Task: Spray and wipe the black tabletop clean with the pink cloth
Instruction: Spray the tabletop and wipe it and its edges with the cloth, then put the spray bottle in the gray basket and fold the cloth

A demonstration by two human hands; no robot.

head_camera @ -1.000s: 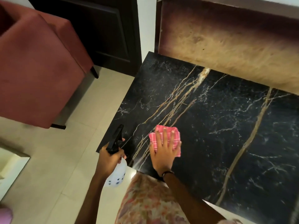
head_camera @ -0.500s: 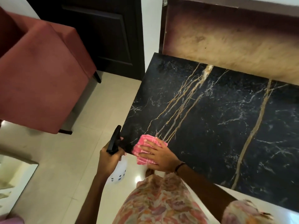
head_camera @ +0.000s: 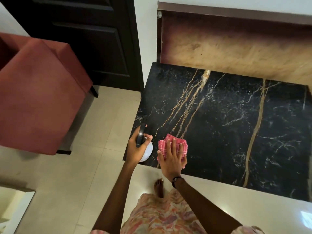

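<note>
The black marble tabletop (head_camera: pixel 228 132) with gold and white veins fills the right half of the head view. A pink checked cloth (head_camera: pixel 170 142) lies flat on its near left corner. My right hand (head_camera: pixel 172 159) presses down on the cloth with fingers spread. My left hand (head_camera: pixel 136 149) grips a white spray bottle (head_camera: pixel 146 152) with a black trigger head, held at the table's left edge, just left of the cloth.
A red upholstered armchair (head_camera: pixel 37 98) stands to the left on the pale tiled floor (head_camera: pixel 84 174). A dark door (head_camera: pixel 94 39) is behind it. A brown wall panel (head_camera: pixel 236 48) runs along the table's far edge. My bare foot (head_camera: pixel 159 187) is near the table's front.
The cloth went left toward the table's corner under my right hand, then back a little right with fingers pointing forward. The spray bottle moved closer to the table edge.
</note>
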